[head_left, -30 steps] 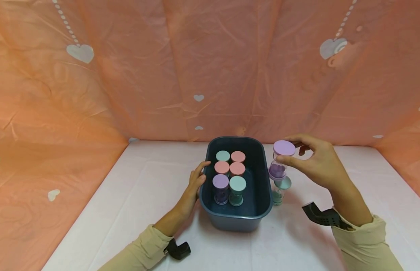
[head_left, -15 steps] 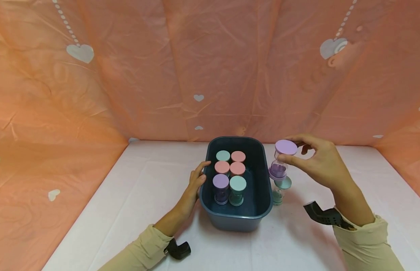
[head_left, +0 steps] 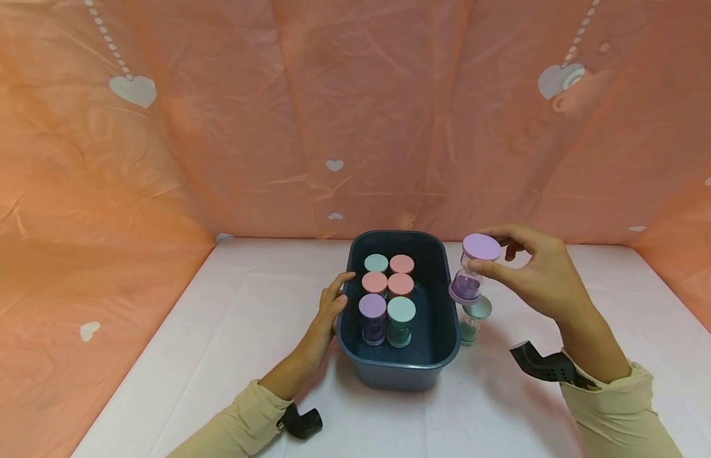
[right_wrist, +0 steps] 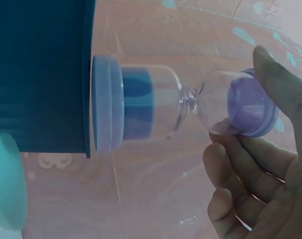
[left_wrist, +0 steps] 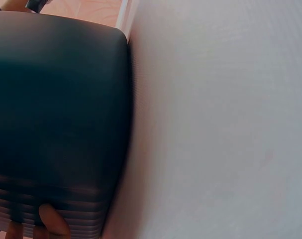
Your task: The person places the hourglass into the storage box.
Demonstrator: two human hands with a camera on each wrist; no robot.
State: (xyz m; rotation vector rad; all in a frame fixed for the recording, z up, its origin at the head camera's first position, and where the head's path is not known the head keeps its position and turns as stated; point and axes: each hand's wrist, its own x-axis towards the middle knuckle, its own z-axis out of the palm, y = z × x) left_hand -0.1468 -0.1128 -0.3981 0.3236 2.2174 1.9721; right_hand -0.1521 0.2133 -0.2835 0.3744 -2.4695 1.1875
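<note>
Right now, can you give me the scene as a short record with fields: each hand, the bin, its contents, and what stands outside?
Right hand: pinches the top cap of a purple hourglass, lifted beside the bin's right wall.
Left hand: fingers rest on the bin's left wall.
Bin: dark blue, on a white table.
Inside: six hourglasses upright.
Outside: teal hourglass, right of the bin.

Crinkled orange sheeting (head_left: 229, 127) is hanging as a backdrop behind and along both sides, creases running across it. White hearts (head_left: 133, 91) are showing on it, two of them dangling from dotted strings (head_left: 581, 35) near the top corners. A white cloth (head_left: 206, 343) is covering the table, lying flat with faint fold lines. Soft, even light is falling over everything, casting only weak shadows.
</note>
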